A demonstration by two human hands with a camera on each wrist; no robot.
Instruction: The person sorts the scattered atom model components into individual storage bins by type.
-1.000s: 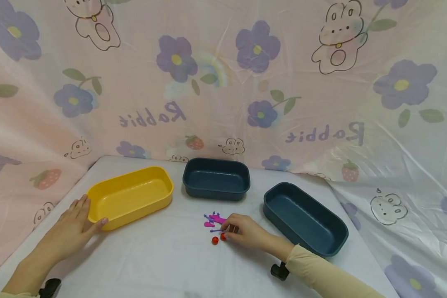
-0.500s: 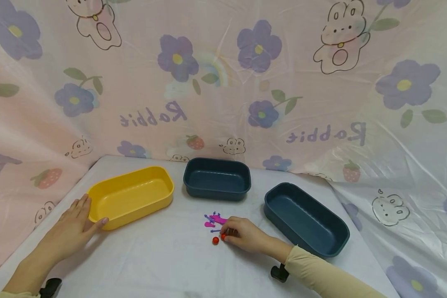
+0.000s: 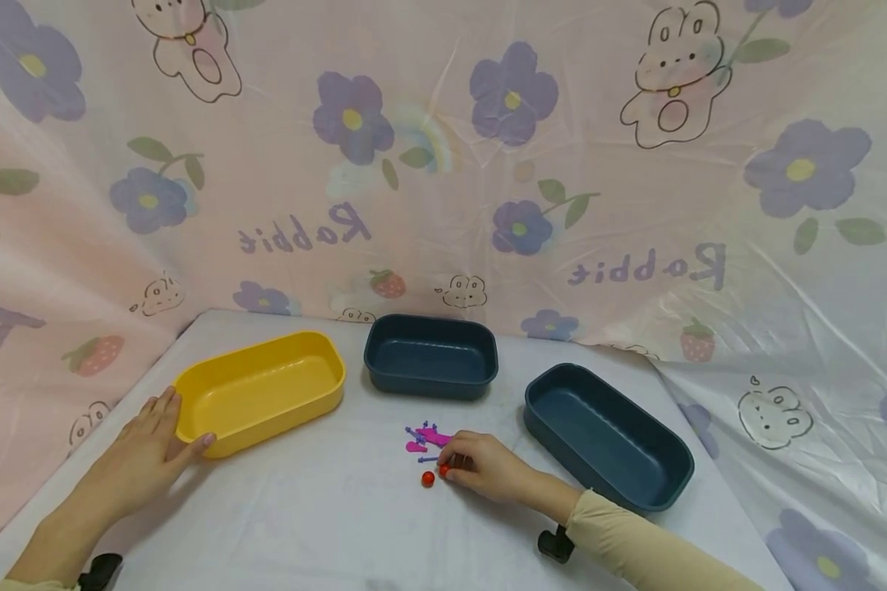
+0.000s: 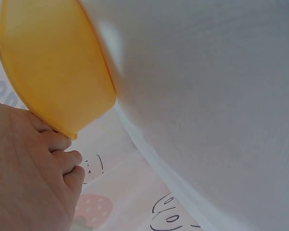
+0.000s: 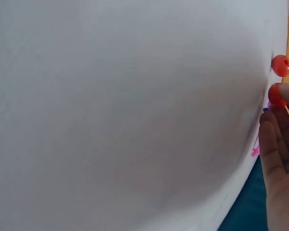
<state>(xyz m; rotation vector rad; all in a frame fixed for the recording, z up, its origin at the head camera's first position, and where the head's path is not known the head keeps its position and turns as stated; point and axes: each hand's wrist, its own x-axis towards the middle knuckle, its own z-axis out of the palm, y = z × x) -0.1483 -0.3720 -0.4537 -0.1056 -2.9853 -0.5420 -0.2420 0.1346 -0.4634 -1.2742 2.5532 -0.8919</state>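
My right hand (image 3: 482, 466) pinches a red bead (image 5: 275, 95) between thumb and fingertips, low over the white cloth. A second red bead (image 3: 428, 478), with a hole showing in the right wrist view, lies just left of it. Behind the fingers is a small cluster of pink pieces (image 3: 430, 435) and thin purple pieces (image 3: 428, 460), partly hidden by the hand. My left hand (image 3: 136, 451) rests against the left end of a yellow tray (image 3: 281, 420), fingers extended along its rim and thumb at the near side.
A dark blue tray (image 3: 430, 386) stands at the back middle. Another dark blue tray (image 3: 599, 484) stands at an angle on the right, beside the right forearm. A printed curtain (image 3: 429, 180) hangs behind and along both sides of the white-covered table (image 3: 325, 525).
The right hand's fingers have lowered slightly and closed in on the red bead. The left hand and the trays stay where they were.
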